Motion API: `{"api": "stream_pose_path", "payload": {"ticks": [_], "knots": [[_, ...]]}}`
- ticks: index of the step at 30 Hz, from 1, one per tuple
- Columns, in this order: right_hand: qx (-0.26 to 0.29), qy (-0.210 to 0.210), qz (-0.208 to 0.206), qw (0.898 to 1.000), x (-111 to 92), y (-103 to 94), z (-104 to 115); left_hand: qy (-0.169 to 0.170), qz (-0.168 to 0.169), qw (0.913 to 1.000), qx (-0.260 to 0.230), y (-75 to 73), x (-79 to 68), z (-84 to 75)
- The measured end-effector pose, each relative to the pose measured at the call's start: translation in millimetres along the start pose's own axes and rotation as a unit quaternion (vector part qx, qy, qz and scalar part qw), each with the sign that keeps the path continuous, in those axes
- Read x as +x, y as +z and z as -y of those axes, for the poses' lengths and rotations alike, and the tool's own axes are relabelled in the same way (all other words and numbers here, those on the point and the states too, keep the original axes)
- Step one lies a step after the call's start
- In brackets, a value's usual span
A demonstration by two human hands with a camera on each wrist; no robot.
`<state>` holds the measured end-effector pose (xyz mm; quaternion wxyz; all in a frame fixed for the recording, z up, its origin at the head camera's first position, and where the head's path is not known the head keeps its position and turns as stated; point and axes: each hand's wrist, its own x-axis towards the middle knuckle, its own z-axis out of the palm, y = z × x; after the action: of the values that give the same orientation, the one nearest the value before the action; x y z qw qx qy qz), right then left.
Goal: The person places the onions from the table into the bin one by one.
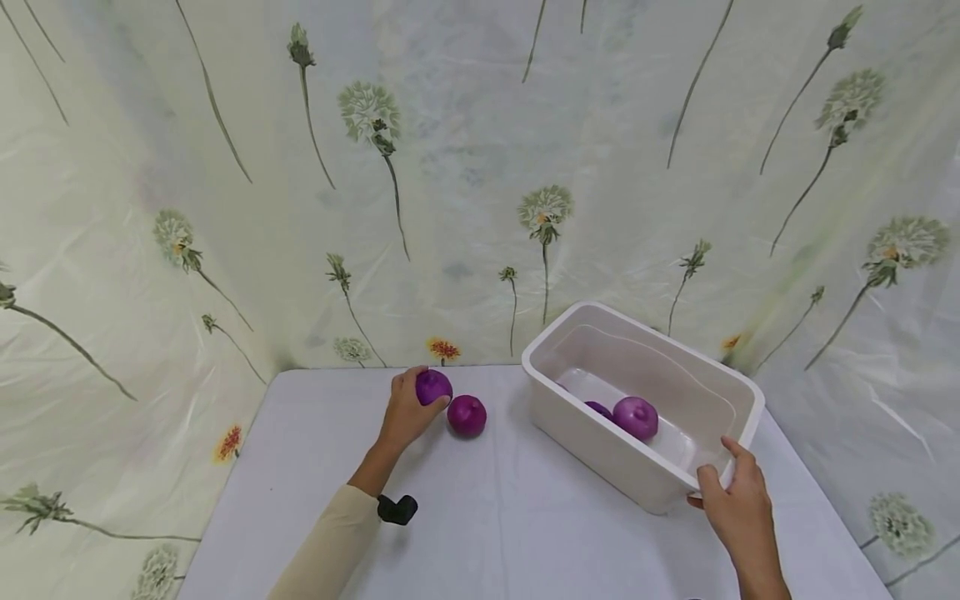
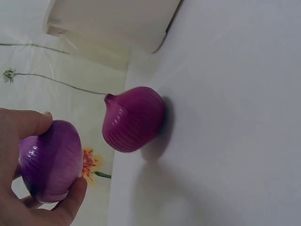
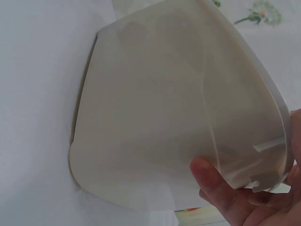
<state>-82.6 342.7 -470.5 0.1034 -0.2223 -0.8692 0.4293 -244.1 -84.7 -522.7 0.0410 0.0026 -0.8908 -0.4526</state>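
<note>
Left wrist: onion (image 2: 54, 157) between fingers (image 2: 74, 200)

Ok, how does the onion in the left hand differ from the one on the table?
The held onion is a bluer violet with a paler patch; the table onion is a redder, more even purple.
The held onion is gripped by the left hand; the table onion rests on the table, untouched.
Both are rounded, glossy, and outside the box.
</note>
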Motion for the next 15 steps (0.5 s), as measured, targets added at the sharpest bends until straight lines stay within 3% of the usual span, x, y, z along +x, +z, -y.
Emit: {"api": "stream_pose_path", "payload": {"ticks": [15], "knots": [[0.004, 0.018, 0.005, 1.000, 2, 0.6, 0, 0.027, 0.040, 0.9988, -0.009, 13.7, 12.7, -69.2]]}}
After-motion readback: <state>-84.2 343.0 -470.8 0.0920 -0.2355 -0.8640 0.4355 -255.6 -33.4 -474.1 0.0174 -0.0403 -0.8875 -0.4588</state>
